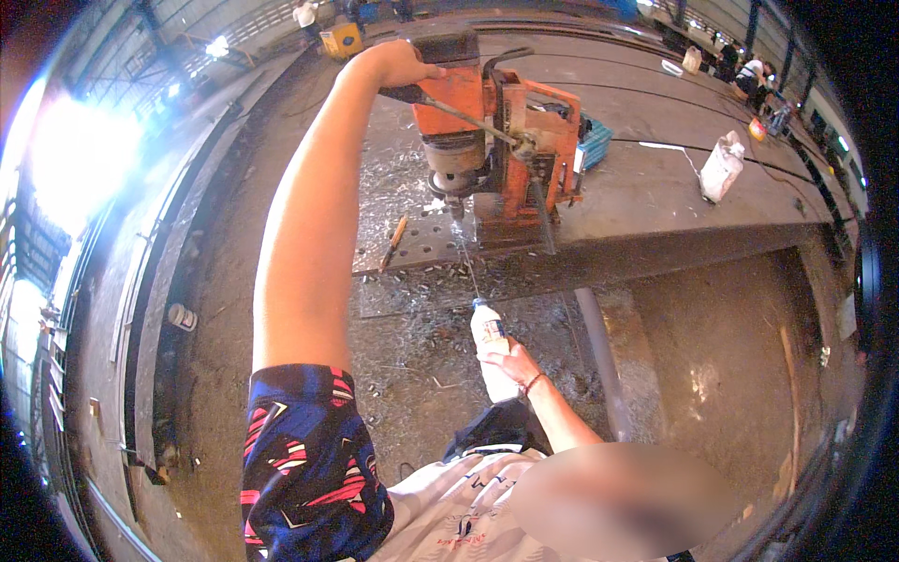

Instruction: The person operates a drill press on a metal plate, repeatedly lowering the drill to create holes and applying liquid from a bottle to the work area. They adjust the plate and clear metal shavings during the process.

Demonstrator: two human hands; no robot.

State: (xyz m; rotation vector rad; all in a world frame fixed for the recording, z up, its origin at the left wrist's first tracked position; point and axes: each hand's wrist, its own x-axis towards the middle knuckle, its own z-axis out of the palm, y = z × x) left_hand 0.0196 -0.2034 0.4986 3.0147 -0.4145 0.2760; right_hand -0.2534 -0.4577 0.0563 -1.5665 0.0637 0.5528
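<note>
An orange magnetic drill (524,140) stands on a steel beam, its chuck (456,164) pointing down at a plate with several holes (423,239). My left hand (395,64) is closed over the upper left side of the drill's motor, arm stretched far forward. Lower down, my right hand (510,363) grips a white squeeze bottle (489,328), tilted with its nozzle up. A thin stream of liquid runs from the nozzle to the cutter under the chuck. A pencil-like stick (394,242) lies on the plate, left of the cutter.
Metal chips litter the plate and the ground below. Right of the drill, a white jug (722,167) rests on the wide steel surface. A blue crate-like thing (594,142) sits behind the drill. A white bucket (183,317) is at left. People (752,75) work far off.
</note>
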